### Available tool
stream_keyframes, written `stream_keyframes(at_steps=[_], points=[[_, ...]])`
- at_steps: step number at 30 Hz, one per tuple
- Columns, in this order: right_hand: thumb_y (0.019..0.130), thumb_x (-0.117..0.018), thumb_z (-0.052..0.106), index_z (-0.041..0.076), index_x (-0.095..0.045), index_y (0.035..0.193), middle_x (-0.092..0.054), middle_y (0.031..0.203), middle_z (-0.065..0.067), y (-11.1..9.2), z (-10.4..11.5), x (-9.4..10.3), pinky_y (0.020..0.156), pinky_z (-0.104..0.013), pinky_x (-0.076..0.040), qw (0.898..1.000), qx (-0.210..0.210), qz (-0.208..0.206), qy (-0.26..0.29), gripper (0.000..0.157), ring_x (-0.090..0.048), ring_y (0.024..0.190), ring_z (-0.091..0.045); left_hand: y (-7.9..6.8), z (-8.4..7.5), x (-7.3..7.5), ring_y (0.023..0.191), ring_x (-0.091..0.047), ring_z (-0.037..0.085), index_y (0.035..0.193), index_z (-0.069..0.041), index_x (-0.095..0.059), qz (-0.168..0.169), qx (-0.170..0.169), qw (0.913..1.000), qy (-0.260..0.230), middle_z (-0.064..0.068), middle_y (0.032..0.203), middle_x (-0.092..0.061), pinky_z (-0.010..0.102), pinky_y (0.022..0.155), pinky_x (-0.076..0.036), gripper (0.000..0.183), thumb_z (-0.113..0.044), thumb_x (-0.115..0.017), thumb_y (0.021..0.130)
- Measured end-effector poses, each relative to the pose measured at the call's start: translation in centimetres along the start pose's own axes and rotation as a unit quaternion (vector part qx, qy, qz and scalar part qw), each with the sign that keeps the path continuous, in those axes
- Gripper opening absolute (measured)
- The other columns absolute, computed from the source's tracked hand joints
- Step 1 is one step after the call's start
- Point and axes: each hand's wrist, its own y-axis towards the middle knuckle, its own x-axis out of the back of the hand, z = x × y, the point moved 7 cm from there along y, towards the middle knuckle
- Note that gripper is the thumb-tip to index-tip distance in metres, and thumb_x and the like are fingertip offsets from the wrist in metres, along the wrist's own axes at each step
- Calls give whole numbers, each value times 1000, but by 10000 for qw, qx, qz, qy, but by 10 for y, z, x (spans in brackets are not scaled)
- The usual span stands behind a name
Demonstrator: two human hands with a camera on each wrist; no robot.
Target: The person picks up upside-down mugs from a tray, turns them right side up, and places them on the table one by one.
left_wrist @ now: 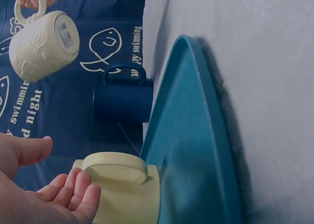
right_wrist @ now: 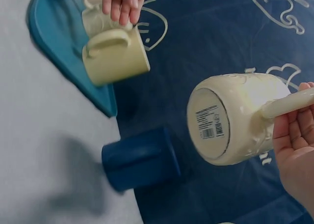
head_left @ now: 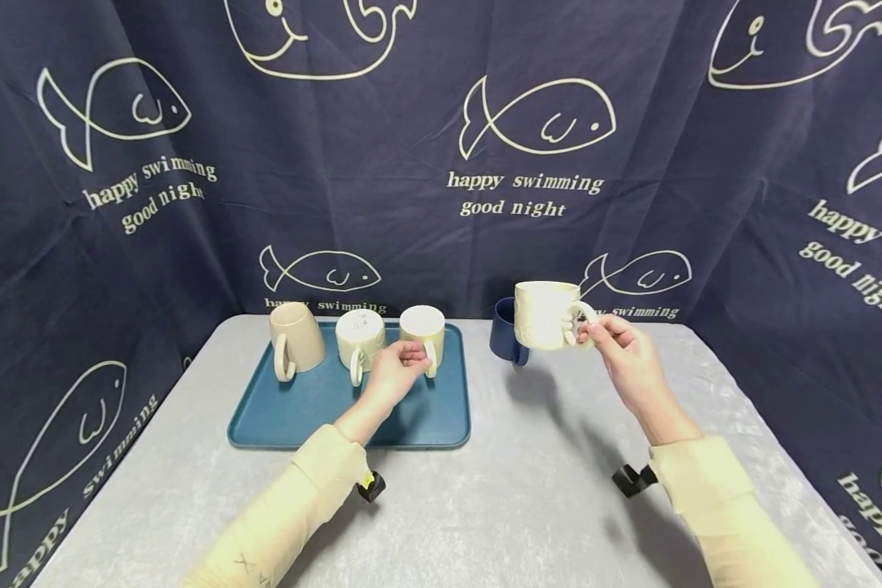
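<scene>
My right hand (head_left: 630,359) grips the handle of a cream mug (head_left: 546,317) with a raised pattern, holding it upright above the table. Its underside with a printed label shows in the right wrist view. My left hand (head_left: 395,374) is beside the handle of a pale yellow mug (head_left: 420,321), which stands upright on the blue tray (head_left: 287,418). In the left wrist view the thumb stands apart from the fingers (left_wrist: 78,192), which overlap the mug near its handle. Left of that mug, an off-white patterned mug (head_left: 358,328) and a beige mug (head_left: 299,333) sit upside down on the tray.
A navy mug (head_left: 501,333) stands on the grey table (head_left: 500,498) right of the tray, behind the lifted mug. A dark blue curtain (head_left: 404,180) with fish drawings hangs around the back and sides.
</scene>
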Motion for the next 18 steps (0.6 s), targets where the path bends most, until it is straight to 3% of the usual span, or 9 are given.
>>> stream_keyframes(at_steps=[7,14,18], points=[[95,-48,-4,2,-66,89,-66,77,1,6,-12,18,80,-17,-46,9996,177,-212,-30,20,-60,80,-8,4,11,-7,91,-64,24,111,4,-62,57,366,9990,-240,16,101,-67,30,79,-52,32,-7,-70,83],[94,-51,-3,-12,-61,90,-66,74,1,11,-24,37,79,-17,-46,9968,251,-659,-379,15,-61,79,-8,8,23,-15,92,-64,23,112,4,-62,188,647,9973,-302,16,101,-66,30,79,-52,32,-8,-69,83],[93,-54,0,-12,-60,90,-65,73,3,15,-32,47,77,-18,-45,9941,196,-796,-715,15,-59,76,-6,10,29,-19,93,-63,23,111,4,-61,185,760,9964,-313,16,100,-66,30,79,-51,32,-7,-69,83]])
